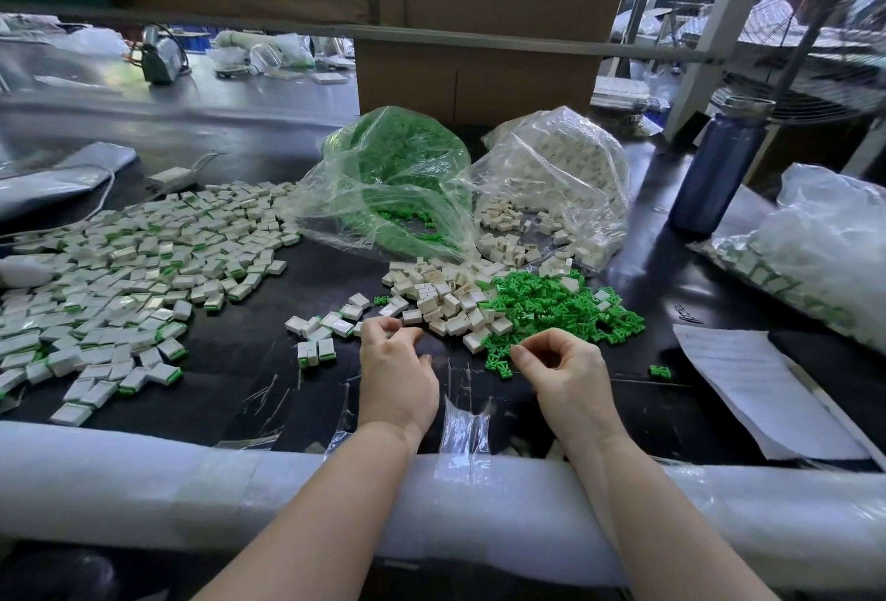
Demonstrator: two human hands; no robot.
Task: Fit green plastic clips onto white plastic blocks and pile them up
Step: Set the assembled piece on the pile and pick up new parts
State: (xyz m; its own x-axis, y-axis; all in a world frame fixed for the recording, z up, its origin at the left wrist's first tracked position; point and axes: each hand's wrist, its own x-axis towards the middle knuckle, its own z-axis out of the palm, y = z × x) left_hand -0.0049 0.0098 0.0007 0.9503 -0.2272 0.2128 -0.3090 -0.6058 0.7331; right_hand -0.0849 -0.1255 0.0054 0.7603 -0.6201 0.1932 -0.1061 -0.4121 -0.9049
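Your left hand [394, 363], fingers curled, reaches at the blocks [443, 296]; whether it pinches one cannot be told. Your right hand [558, 368] hovers curled and apparently empty at the clips [551, 308]. Take one of each, align squarely, press home, then toss onto the pile [129, 260] at left.

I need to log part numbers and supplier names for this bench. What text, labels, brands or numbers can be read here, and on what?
No text can be read anywhere in this view.
Sheet of paper: faint lines of print or writing, too blurred to read.
Cardboard boxes: faint marks, not legible.
Blue bottle: no label visible.
Bag of green clips and bag of white blocks: clear plastic, no print visible.
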